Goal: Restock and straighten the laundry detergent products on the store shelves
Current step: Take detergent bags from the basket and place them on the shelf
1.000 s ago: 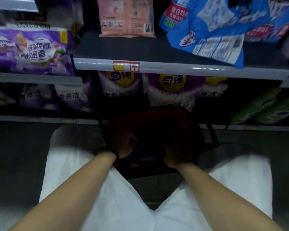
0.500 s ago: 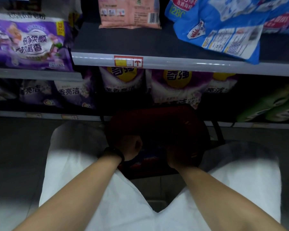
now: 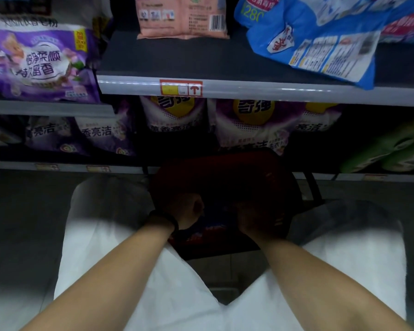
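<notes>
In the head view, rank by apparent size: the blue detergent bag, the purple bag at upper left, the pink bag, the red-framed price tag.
Largest to smallest, as seen:
1. blue detergent bag
2. purple bag
3. pink bag
4. price tag, clearly smallest
The frame edge crops all three bags, so their true sizes are unsure.

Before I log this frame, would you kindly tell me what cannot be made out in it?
Head view, whether the left hand and right hand grip anything: shadow in the red basket hides their fingers.
Head view, basket contents: too dark and blurred.
Head view, pink bag and blue bag: tops cut off by the top edge.
Head view, price tag print: too small.
</notes>
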Available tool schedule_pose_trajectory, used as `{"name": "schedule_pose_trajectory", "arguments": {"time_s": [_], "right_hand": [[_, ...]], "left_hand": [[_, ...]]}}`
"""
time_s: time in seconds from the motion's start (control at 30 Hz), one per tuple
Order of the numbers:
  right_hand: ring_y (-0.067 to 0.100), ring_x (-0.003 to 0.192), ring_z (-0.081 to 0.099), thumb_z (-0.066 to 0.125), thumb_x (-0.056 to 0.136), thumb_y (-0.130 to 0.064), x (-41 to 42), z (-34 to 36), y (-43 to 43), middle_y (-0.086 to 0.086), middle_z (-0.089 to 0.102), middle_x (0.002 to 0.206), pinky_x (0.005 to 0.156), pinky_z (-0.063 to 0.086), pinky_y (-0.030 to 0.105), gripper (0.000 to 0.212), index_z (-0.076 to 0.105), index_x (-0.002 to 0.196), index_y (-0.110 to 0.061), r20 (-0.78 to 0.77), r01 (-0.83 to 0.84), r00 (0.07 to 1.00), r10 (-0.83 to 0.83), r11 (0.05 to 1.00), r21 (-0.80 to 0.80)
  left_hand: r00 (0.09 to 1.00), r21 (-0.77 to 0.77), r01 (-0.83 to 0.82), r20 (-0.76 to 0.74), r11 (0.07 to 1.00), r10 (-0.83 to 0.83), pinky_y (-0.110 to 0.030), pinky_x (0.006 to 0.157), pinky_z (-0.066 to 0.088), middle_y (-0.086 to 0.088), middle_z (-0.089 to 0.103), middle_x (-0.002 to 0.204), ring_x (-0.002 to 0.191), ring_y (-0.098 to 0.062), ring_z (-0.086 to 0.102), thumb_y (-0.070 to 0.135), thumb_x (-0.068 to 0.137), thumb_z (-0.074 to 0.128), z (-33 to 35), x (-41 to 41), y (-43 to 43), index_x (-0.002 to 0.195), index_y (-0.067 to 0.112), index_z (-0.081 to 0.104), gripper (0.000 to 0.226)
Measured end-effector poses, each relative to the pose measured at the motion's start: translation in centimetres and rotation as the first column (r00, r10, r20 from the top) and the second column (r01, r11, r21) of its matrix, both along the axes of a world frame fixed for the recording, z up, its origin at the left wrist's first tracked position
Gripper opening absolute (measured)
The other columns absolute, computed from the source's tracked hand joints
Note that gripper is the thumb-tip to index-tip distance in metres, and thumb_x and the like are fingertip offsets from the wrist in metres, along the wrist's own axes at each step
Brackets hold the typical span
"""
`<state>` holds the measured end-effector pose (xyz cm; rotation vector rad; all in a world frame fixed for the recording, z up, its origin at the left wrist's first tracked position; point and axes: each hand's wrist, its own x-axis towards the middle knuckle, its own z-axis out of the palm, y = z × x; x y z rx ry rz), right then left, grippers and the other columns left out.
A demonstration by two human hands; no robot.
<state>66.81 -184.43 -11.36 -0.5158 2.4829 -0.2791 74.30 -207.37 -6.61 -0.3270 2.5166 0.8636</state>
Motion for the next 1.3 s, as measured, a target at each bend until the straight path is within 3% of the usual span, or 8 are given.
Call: {"name": "schedule_pose_trajectory", "arguments": {"time_s": [0.3, 0.5, 0.7, 0.8, 0.87, 1.0, 1.13, 1.3], "right_hand": [[0.018, 0.078, 0.062, 0.048, 0.108, -0.021, -1.1, 9.8, 0.8, -0.009, 0.06, 0.08, 0.06, 0.046, 0.031, 0.026, 0.064, 0.088, -0.022, -0.149, 0.132, 0.974, -0.168, 0.965, -0.226], [0.027, 0.088, 0.063, 0.05, 0.11, -0.036, -1.4, 17.0, 2.5, 0.0, 0.065, 0.092, 0.075, 0.05, 0.038, 0.029, 0.069, 0.097, -0.018, -0.178, 0.195, 0.946, -0.271, 0.914, -0.357], [0.037, 0.095, 0.07, 0.062, 0.102, -0.031, -1.5, 25.1, 3.7, 0.009, 0.077, 0.098, 0.075, 0.052, 0.037, 0.016, 0.075, 0.101, -0.023, -0.272, 0.22, 0.845, -0.461, 0.762, -0.61], [0.04, 0.088, 0.069, 0.065, 0.096, -0.034, -1.2, 29.7, 2.6, 0.003, 0.069, 0.074, 0.069, 0.047, 0.038, 0.029, 0.066, 0.068, -0.031, -0.226, 0.255, 0.805, -0.549, 0.663, -0.704], [0.035, 0.077, 0.066, 0.065, 0.096, -0.036, -0.5, 31.8, 1.7, -0.003, 0.058, 0.062, 0.065, 0.044, 0.039, 0.041, 0.056, 0.058, -0.024, -0.219, 0.219, 0.794, -0.567, 0.604, -0.767], [0.011, 0.056, 0.043, 0.064, 0.101, -0.035, 0.7, 32.9, -0.1, -0.004, 0.041, 0.053, 0.06, 0.04, 0.044, 0.046, 0.046, 0.064, -0.014, -0.234, 0.092, 0.817, -0.527, 0.519, -0.85], [0.017, 0.071, 0.067, 0.053, 0.105, -0.051, 0.0, 32.7, 1.1, 0.002, 0.07, 0.073, 0.072, 0.055, 0.049, 0.051, 0.065, 0.086, -0.005, -0.125, 0.079, 0.877, -0.465, 0.394, -0.916], [0.038, 0.106, 0.068, 0.072, 0.089, -0.036, -2.6, 27.5, 5.9, 0.014, 0.075, 0.107, 0.089, 0.056, 0.043, 0.032, 0.071, 0.113, -0.015, -0.186, 0.376, 0.679, -0.71, 0.554, -0.743]], "left_hand": [[0.998, 0.069, -0.056, -0.024, 0.996, 0.058, -0.039, 0.076, 0.053, -0.009, 0.072, 0.086, 0.078, -0.025, 0.068, 0.047, 0.111, 0.038, 2.2, 0.9, 1.2, 0.092, 0.016, 0.07, 0.049], [0.999, 0.188, -0.015, 0.052, 0.982, 0.006, -0.038, 0.092, 0.056, 0.005, 0.072, 0.109, 0.094, -0.014, 0.069, 0.068, 0.095, 0.055, 4.0, 1.4, 3.1, 0.113, 0.029, 0.068, 0.044], [0.996, 0.512, -0.083, 0.021, 0.855, 0.084, -0.034, 0.119, 0.042, 0.022, 0.056, 0.146, 0.132, -0.002, 0.056, 0.077, 0.062, 0.086, 8.8, 1.3, 9.9, 0.145, 0.053, 0.041, 0.097], [0.974, 0.482, -0.099, -0.131, 0.871, 0.183, -0.026, 0.117, 0.041, 0.024, 0.047, 0.149, 0.134, 0.005, 0.049, 0.062, 0.068, 0.089, 10.0, 0.4, 14.7, 0.145, 0.05, 0.035, 0.094], [0.805, 0.555, -0.278, -0.311, 0.784, 0.506, -0.012, 0.099, 0.047, 0.027, 0.059, 0.133, 0.116, 0.02, 0.056, 0.047, 0.067, 0.093, 10.2, -0.2, 16.4, 0.137, 0.047, 0.044, 0.085], [0.575, 0.698, -0.404, -0.309, 0.591, 0.757, -0.036, 0.093, 0.059, 0.013, 0.075, 0.113, 0.11, -0.008, 0.072, 0.026, 0.086, 0.084, 11.8, -1.6, 15.8, 0.116, 0.044, 0.062, 0.041], [0.518, 0.782, -0.365, -0.28, 0.505, 0.808, -0.046, 0.095, 0.06, -0.001, 0.079, 0.113, 0.105, -0.019, 0.075, 0.017, 0.092, 0.079, 13.6, -3.1, 14.0, 0.111, 0.028, 0.071, 0.024], [0.549, 0.872, -0.312, -0.158, 0.376, 0.821, -0.047, 0.089, 0.062, -0.003, 0.079, 0.113, 0.1, -0.022, 0.077, 0.021, 0.091, 0.078, 16.3, -5.8, 12.4, 0.115, 0.027, 0.071, 0.025]]}}
